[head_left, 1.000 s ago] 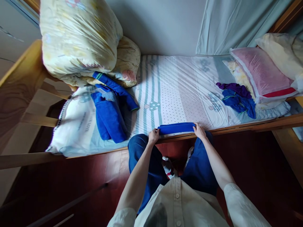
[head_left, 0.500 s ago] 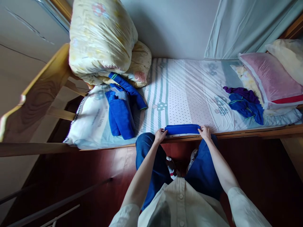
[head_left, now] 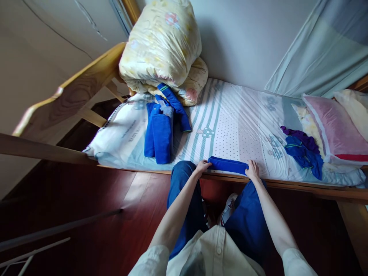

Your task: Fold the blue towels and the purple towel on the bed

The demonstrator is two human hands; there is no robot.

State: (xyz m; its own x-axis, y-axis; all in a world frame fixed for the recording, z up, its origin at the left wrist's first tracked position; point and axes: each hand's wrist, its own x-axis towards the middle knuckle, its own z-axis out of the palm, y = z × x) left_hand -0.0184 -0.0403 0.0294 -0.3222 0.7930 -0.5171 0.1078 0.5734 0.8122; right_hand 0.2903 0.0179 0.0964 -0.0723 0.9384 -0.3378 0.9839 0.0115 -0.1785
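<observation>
A blue cloth (head_left: pixel 228 165), folded into a narrow strip, lies at the front edge of the bed (head_left: pixel 232 130). My left hand (head_left: pixel 202 166) is closed on its left end, and my right hand (head_left: pixel 252 169) grips the right end. Further left on the sheet are folded blue clothes (head_left: pixel 161 134), with a blue sleeve (head_left: pixel 175 105) reaching back to the quilt. Crumpled blue clothing (head_left: pixel 304 153) lies on the right part of the bed, touching a purple cloth (head_left: pixel 301 138).
A bulky yellow quilt (head_left: pixel 163 42) is heaped at the back left beside the wooden bed end (head_left: pixel 77 88). Pink pillow (head_left: pixel 336 126) at the right. A pale curtain (head_left: pixel 313 53) hangs behind. Metal bars (head_left: pixel 63 227) stand at the lower left.
The view has turned, so the bed and quilt appear shifted right and tilted. Both hands still hold the ends of the folded blue cloth.
</observation>
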